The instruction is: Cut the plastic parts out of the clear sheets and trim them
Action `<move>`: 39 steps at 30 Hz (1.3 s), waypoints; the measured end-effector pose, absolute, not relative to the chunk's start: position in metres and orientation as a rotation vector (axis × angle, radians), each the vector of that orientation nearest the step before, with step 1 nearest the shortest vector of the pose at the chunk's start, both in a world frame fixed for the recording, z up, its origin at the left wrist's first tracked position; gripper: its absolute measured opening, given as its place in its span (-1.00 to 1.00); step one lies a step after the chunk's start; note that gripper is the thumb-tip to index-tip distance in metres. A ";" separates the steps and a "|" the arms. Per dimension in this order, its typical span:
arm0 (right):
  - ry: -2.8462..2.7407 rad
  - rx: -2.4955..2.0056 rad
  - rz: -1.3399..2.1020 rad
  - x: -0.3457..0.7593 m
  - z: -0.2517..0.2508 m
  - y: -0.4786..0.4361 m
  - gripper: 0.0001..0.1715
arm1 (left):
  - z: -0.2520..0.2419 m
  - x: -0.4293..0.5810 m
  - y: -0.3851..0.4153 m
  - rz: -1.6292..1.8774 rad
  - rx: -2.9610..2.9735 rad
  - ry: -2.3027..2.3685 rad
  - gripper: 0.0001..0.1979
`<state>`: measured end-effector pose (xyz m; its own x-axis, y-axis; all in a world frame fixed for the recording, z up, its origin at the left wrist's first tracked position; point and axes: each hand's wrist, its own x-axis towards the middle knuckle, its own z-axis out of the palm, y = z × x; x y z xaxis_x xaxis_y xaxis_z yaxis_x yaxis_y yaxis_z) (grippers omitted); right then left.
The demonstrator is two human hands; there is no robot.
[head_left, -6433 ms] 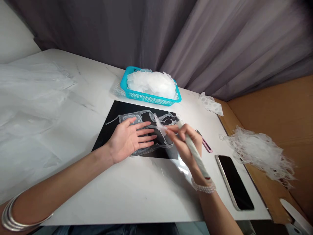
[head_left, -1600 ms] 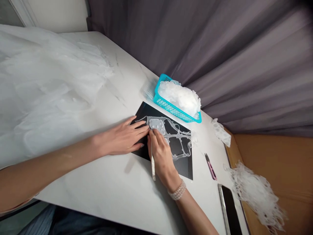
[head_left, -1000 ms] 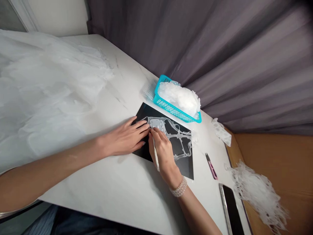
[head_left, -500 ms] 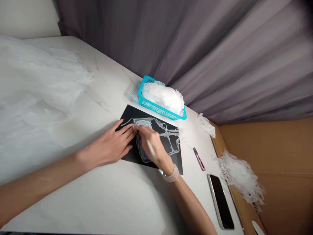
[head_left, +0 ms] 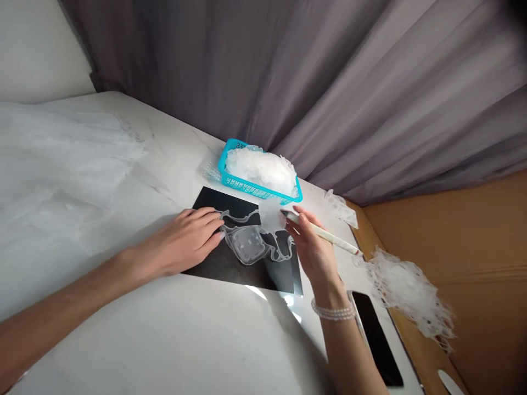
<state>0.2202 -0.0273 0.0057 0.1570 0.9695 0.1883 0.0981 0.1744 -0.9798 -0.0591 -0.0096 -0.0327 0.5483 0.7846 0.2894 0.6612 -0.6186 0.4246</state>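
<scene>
The right hand point(head_left: 313, 255) pinches a white pen point(head_left: 325, 236) near its dark tip. The left hand point(head_left: 185, 241) lies half-curled, empty, on a black sheet point(head_left: 214, 200), just beside a clear plastic strip point(head_left: 247, 245), its upper end hard to make out.

Single head-worn camera, above near table edge, tilted forward and down across white marble table point(head_left: 123, 340) toward grey curtain point(head_left: 247, 71); close over left hand point(head_left: 185, 244), right hand point(head_left: 313, 255).

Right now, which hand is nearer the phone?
Right. The right hand is just up the table from the phone, its wrist close beside it; the left hand is much farther off, on the far side of the black sheet.
</scene>
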 end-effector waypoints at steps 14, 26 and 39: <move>-1.652 -1.434 0.749 0.191 0.025 -0.025 -0.30 | -0.023 -0.018 0.010 0.728 1.056 1.067 -0.68; -1.732 -1.295 0.942 0.169 -0.017 0.021 -0.63 | -0.019 -0.007 -0.009 0.814 1.606 1.311 -0.72; -1.812 -1.422 0.428 0.212 0.003 0.023 -0.60 | 0.009 -0.032 -0.001 1.185 1.003 1.149 -0.71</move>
<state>0.2116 0.0232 0.0034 -0.0722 0.9279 0.3658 0.6665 0.3178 -0.6744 -0.0317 -0.0007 0.0091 0.0118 0.9920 -0.1255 -0.1555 0.1258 0.9798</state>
